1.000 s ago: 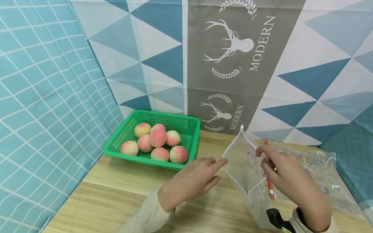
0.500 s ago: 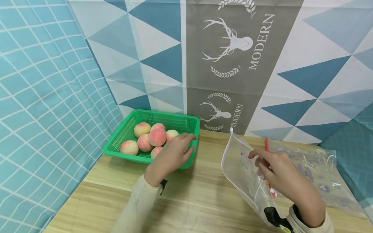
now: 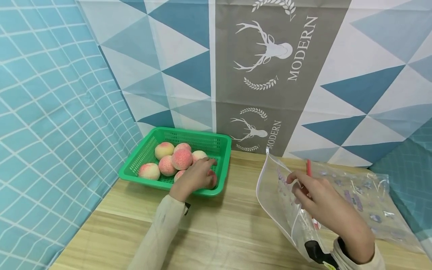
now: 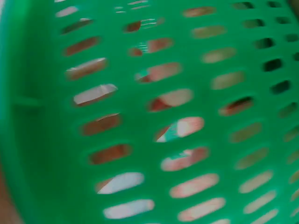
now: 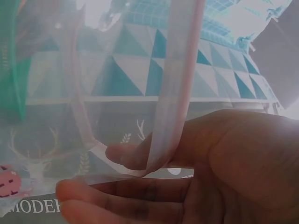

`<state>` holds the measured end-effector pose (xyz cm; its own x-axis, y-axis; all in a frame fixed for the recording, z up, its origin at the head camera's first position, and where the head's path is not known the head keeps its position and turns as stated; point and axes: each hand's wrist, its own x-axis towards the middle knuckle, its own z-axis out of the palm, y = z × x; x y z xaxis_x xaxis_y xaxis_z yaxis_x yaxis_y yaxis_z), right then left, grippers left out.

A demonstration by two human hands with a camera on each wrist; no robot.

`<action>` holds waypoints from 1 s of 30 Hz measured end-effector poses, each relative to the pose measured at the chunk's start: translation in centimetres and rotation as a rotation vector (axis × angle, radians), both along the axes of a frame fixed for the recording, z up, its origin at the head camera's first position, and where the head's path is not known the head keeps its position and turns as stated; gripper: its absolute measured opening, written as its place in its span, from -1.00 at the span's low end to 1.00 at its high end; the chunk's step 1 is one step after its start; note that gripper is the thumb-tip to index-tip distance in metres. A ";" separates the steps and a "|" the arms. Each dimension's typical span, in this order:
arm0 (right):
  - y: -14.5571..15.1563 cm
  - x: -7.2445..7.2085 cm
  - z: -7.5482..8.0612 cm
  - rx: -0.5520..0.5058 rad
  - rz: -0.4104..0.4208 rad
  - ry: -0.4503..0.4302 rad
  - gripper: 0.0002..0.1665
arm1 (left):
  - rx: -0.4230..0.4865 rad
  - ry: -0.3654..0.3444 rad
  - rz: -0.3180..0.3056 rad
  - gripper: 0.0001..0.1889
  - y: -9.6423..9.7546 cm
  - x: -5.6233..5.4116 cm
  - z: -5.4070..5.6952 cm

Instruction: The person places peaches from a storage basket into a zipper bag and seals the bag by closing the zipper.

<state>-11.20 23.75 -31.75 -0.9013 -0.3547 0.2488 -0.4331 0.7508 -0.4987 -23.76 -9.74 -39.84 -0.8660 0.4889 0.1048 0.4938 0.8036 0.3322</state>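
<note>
My left hand reaches into the green plastic basket, its fingers curled round a pink peach at the right front corner. Several other pink-and-cream peaches lie heaped beside it. In the left wrist view the slotted basket wall fills the picture and hides the hand. My right hand pinches the edge of a clear zip bag, whose mouth gapes toward the basket. The right wrist view shows the thumb inside the bag's rim and the fingers outside.
Another clear printed bag with a red slider strip lies flat on the wooden table, right of the right hand. A patterned cloth wall stands behind, and a blue checked cloth borders the left side.
My left hand has left the bag's mouth, moved left into the basket and closed round a peach. The right hand keeps its pinch; the bag has tipped slightly left.
</note>
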 end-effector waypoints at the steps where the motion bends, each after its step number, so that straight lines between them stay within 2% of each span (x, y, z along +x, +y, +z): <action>1: 0.0 0.0 0.0 0.000 0.001 -0.003 -0.80 | 0.007 -0.034 -0.002 -0.59 -0.1 -0.2 -0.2; 5: 0.0 0.0 0.1 0.003 0.006 -0.019 -0.81 | 0.014 -0.109 -0.012 -0.60 -0.4 -0.7 -0.9; 17: 0.0 0.0 0.1 0.037 0.004 -0.012 -0.81 | 0.005 -0.138 -0.019 -0.58 -0.6 -0.9 -1.5; 25: -0.1 -0.2 0.0 0.055 -0.005 -0.020 -0.83 | 0.011 -0.041 -0.078 -0.72 -0.7 -1.0 -1.2; 30: -0.2 -0.2 0.0 0.064 -0.003 -0.007 -0.84 | 0.018 0.005 -0.054 -0.62 -1.0 -1.0 -0.8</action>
<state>-11.43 23.59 -31.76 -0.9039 -0.3674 0.2192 -0.4278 0.7825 -0.4524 -24.71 -10.70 -40.66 -0.8377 0.5331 0.1186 0.5383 0.7693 0.3441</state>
